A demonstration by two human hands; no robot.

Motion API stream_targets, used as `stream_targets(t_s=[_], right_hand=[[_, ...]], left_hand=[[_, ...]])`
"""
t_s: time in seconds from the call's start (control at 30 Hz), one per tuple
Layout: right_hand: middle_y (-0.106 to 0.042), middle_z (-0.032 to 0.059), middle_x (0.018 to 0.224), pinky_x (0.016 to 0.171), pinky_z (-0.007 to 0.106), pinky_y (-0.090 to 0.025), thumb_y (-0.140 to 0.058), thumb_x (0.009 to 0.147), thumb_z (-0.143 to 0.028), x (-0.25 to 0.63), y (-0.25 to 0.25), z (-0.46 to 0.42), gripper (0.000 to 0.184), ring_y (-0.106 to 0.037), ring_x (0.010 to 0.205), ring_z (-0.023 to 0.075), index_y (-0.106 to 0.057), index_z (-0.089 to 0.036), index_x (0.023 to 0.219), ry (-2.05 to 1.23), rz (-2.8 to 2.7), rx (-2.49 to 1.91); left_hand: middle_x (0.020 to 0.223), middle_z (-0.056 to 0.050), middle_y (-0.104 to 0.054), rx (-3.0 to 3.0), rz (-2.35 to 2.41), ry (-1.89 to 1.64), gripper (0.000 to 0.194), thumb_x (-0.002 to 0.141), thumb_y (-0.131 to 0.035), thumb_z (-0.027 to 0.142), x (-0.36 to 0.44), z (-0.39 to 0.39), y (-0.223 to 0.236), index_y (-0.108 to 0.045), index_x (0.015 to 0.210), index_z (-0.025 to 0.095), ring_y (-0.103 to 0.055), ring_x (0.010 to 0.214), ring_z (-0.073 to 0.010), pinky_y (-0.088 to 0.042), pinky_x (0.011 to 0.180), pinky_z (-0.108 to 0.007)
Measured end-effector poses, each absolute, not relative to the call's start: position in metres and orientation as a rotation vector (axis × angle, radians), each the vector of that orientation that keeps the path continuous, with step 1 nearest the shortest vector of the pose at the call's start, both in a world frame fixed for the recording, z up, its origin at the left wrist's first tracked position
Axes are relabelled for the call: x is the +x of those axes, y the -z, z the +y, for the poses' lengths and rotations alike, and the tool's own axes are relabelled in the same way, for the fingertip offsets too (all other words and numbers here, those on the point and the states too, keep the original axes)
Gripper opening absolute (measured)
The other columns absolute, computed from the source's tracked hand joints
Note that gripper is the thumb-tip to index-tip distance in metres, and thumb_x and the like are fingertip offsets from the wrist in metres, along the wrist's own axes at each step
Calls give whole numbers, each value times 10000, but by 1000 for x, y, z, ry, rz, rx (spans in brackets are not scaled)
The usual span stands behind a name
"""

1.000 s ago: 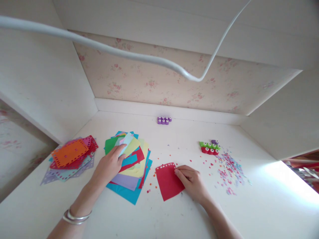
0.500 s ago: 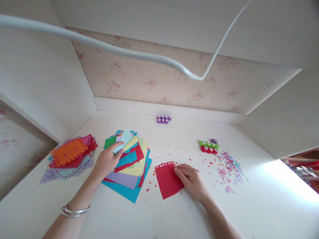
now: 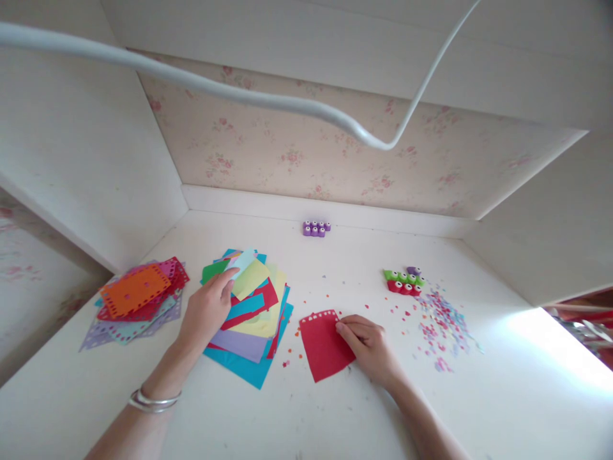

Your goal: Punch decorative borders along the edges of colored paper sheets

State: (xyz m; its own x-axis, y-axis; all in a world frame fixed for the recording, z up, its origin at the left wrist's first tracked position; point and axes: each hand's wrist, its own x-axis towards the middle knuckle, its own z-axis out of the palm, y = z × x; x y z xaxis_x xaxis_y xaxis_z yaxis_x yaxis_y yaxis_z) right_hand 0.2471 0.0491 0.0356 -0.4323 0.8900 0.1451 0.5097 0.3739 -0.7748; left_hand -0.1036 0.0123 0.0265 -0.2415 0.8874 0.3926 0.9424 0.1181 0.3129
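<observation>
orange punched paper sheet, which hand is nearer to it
Left. The left hand is right of the orange punched paper sheet, at the multicoloured paper stack; the right hand is farther right, holding the hole-edged red paper sheet.

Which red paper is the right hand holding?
The red sheet lying apart from both piles: the right hand has its right edge, and holes run along its far edge. Other red papers lie in the piles.
</observation>
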Motion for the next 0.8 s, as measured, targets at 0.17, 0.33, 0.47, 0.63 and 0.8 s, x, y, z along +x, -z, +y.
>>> stream_targets(t_s=[0.17,0.33,0.47,0.63,0.8], right_hand=[[-715,51,935,754,284,-524,-493,943,-346,247,-36,49,331,-666,817,176,-735,-218,756,-891,-2091,-1194],[-717,54,936,769,289,-525,-493,942,-346,246,-37,50,330,-667,822,177,-733,-214,758,-878,-2103,-1206],[-718,51,925,773,285,-524,-491,944,-339,246,-37,49,326,-667,820,172,-730,-215,760,-878,-2112,-1199],[-719,55,936,774,290,-525,-492,942,-349,246,-36,50,331,-669,827,177,-737,-218,763,-872,-2111,-1200],[-715,56,943,791,294,-523,-490,945,-357,247,-36,50,343,-665,842,178,-736,-215,752,-871,-2115,-1206]], left_hand=[[1129,-93,-686,-1923,-2217,682,344,959,-392,273,-103,11,-28,-622,1210,223,-669,982,-259,-512,809,-327],[1138,-113,-677,-1944,-2255,525,424,907,-508,454,-97,11,-30,-588,1259,230,-650,1031,-296,-514,822,-350],[1130,-96,-678,-1866,-2333,536,394,922,-462,318,-101,12,-30,-546,1298,235,-683,914,-276,-519,744,-336],[1097,-104,-686,-1837,-2264,567,387,922,-409,219,-106,13,-28,-555,1281,205,-680,902,-270,-506,748,-337],[1082,-86,-695,-1975,-2147,524,325,952,-411,310,-101,14,-27,-649,1157,228,-661,947,-262,-500,800,-343]])
